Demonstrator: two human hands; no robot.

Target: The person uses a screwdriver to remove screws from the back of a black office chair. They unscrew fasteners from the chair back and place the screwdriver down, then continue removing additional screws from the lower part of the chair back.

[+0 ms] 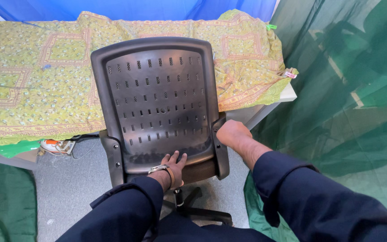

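A black office chair (157,94) with a slotted plastic backrest stands before me, its back toward me. My left hand (174,165) rests on the lower edge of the backrest, fingers hooked over it, a bracelet on the wrist. My right hand (230,133) is closed around the chair's right side post (221,148), beside the backrest. Both arms wear dark blue sleeves. The wheeled base (193,207) shows under the seat.
A table (287,94) draped in a yellow-green patterned cloth (32,85) stands just beyond the chair. Green netting (346,103) hangs on the right and lies at lower left. A small orange-and-white device with a cable (55,146) sits under the table on the grey floor.
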